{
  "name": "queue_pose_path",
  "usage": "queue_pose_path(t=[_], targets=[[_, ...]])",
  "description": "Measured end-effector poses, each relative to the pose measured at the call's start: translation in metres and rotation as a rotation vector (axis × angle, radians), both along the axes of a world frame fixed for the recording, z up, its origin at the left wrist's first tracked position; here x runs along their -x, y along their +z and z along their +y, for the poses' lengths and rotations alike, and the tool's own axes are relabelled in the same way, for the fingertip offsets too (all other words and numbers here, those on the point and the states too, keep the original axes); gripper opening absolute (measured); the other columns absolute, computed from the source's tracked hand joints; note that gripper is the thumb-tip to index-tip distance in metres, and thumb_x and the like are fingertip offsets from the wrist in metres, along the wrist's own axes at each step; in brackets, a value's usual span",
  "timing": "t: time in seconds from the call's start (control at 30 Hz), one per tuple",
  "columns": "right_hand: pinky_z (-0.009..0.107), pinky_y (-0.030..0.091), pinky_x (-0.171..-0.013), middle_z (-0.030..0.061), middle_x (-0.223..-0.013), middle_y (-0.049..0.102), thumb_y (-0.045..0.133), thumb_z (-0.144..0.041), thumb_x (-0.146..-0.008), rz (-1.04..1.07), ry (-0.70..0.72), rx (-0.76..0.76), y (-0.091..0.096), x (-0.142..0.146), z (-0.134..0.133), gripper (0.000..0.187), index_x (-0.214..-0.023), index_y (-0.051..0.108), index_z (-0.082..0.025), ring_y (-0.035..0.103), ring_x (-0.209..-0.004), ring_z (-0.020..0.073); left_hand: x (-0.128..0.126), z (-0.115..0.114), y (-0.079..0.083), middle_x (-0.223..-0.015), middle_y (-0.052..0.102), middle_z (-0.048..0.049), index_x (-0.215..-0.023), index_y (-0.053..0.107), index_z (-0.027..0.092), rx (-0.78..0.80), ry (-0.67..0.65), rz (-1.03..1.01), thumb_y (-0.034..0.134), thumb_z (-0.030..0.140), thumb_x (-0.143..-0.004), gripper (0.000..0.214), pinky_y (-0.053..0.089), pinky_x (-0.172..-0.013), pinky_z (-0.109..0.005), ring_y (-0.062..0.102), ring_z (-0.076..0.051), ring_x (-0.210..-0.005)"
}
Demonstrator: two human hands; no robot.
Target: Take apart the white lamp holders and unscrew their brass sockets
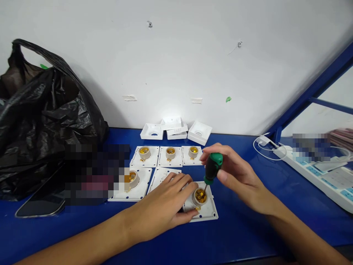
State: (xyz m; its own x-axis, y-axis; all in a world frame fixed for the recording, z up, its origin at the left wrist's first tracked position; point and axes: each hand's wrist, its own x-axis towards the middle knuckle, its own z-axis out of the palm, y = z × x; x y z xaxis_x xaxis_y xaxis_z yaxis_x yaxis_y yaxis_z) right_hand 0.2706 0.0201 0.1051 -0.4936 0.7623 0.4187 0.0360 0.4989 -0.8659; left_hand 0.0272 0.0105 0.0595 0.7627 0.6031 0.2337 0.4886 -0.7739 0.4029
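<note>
Right hand [238,175] holds green-black screwdriver [213,166] in lower-centre lamp socket [199,200]; left hand [167,202], loosely spread, braces base plate [209,212]; four other plates [135,161] bear sockets [170,153]; upper-centre covers [205,130] lie separate.

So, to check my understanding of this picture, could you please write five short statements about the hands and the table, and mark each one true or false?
1. The right hand holds a screwdriver with a black and green handle. True.
2. The shaft of the screwdriver points up, away from the round socket. False: it points down into the socket.
3. The left hand is next to this socket. True.
4. The black bag stands on the right side of the table. False: it stands on the left side.
5. The square white covers lie nearer to the person than the left hand. False: they lie at the back, near the wall.
</note>
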Motion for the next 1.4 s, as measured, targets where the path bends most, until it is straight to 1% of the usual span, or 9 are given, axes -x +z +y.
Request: queue_pose_path(t=[0.07, 0.2, 0.27, 0.57, 0.67, 0.8, 0.9, 1.17, 1.4], targets=[[0.031, 0.052, -0.103, 0.0011, -0.123, 0.064, 0.071, -0.034, -0.103, 0.04, -0.066, -0.053, -0.004, 0.002, 0.001, 0.038, -0.14, 0.065, -0.042, 0.062, -0.116, 0.0173, 0.0, 0.0, -0.001, -0.118, 0.066, -0.0051, -0.126, 0.06, 0.022, -0.007, -0.001, -0.002, 0.076, 0.036, -0.1, 0.033, 0.051, -0.099, -0.042, 0.062, -0.028, -0.111], [0.03, 0.055, -0.1, 0.0017, -0.126, 0.066, 0.053, -0.032, -0.112, 0.072, -0.007, 0.087, -0.009, 0.004, 0.002, 0.039, -0.149, 0.056, -0.044, 0.065, -0.115, 0.0151, 0.001, 0.001, -0.001, -0.118, 0.065, -0.0045, -0.125, 0.061, 0.022, -0.021, -0.001, -0.006, 0.077, 0.036, -0.1, 0.033, 0.051, -0.099, -0.041, 0.062, -0.027, -0.111], [0.027, 0.055, -0.097, 0.0011, -0.124, 0.066, 0.057, -0.032, -0.11, 0.118, -0.015, 0.068, -0.008, 0.004, 0.002, 0.032, -0.14, 0.063, -0.042, 0.064, -0.115, 0.0146, 0.0, 0.001, -0.001, -0.116, 0.065, -0.0045, -0.122, 0.061, 0.021, -0.006, 0.003, 0.0, 0.079, 0.035, -0.098, 0.032, 0.051, -0.099, -0.041, 0.062, -0.027, -0.11], [0.029, 0.053, -0.086, 0.0019, -0.115, 0.063, 0.069, -0.032, -0.103, 0.153, -0.067, -0.01, -0.004, 0.002, 0.005, 0.021, -0.123, 0.073, -0.037, 0.059, -0.103, 0.017, -0.02, -0.008, 0.005, -0.12, 0.063, -0.0055, -0.124, 0.06, 0.021, 0.213, 0.159, -0.13, 0.075, 0.033, -0.1, 0.03, 0.052, -0.102, -0.044, 0.058, -0.028, -0.118], [0.032, 0.053, -0.09, 0.0031, -0.118, 0.065, 0.061, -0.032, -0.108, 0.129, -0.033, 0.058, -0.002, 0.001, 0.006, 0.025, -0.13, 0.072, -0.038, 0.061, -0.111, 0.0183, -0.026, -0.009, 0.001, -0.118, 0.063, -0.0035, -0.123, 0.061, 0.023, 0.264, 0.157, -0.15, 0.077, 0.029, -0.098, 0.03, 0.054, -0.099, -0.041, 0.061, -0.025, -0.113], [0.032, 0.052, -0.092, 0.0024, -0.119, 0.065, 0.068, -0.033, -0.104, 0.171, -0.056, 0.021, -0.002, 0.0, 0.008, 0.022, -0.124, 0.076, -0.038, 0.059, -0.11, 0.0183, -0.026, -0.009, -0.004, -0.119, 0.064, -0.0032, -0.123, 0.059, 0.023, 0.231, 0.123, -0.13, 0.083, 0.024, -0.093, 0.038, 0.053, -0.1, -0.043, 0.062, -0.026, -0.113], [0.033, 0.053, -0.09, 0.0034, -0.12, 0.067, 0.062, -0.031, -0.107, 0.167, -0.024, 0.037, -0.002, 0.0, 0.008, 0.024, -0.127, 0.076, -0.038, 0.06, -0.109, 0.0187, -0.024, -0.008, -0.006, -0.117, 0.064, -0.0024, -0.119, 0.059, 0.024, 0.257, 0.136, -0.168, 0.078, 0.021, -0.097, 0.029, 0.053, -0.097, -0.039, 0.062, -0.024, -0.111], [0.032, 0.053, -0.087, 0.0032, -0.124, 0.069, 0.061, -0.032, -0.108, 0.149, 0.008, 0.074, -0.001, 0.001, 0.007, 0.028, -0.133, 0.073, -0.039, 0.061, -0.109, 0.0183, -0.024, -0.012, -0.006, -0.121, 0.064, -0.0049, -0.122, 0.056, 0.023, 0.089, 0.082, -0.079, 0.073, 0.027, -0.103, 0.026, 0.054, -0.097, -0.044, 0.062, -0.027, -0.111], [0.036, 0.056, -0.089, 0.0047, -0.122, 0.07, 0.063, -0.034, -0.107, 0.128, -0.02, 0.045, -0.002, 0.0, 0.008, 0.028, -0.132, 0.073, -0.039, 0.063, -0.109, 0.0209, -0.025, -0.012, -0.005, -0.119, 0.067, -0.0057, -0.122, 0.059, 0.022, 0.051, 0.104, -0.05, 0.073, 0.031, -0.103, 0.026, 0.057, -0.096, -0.043, 0.065, -0.028, -0.113]])
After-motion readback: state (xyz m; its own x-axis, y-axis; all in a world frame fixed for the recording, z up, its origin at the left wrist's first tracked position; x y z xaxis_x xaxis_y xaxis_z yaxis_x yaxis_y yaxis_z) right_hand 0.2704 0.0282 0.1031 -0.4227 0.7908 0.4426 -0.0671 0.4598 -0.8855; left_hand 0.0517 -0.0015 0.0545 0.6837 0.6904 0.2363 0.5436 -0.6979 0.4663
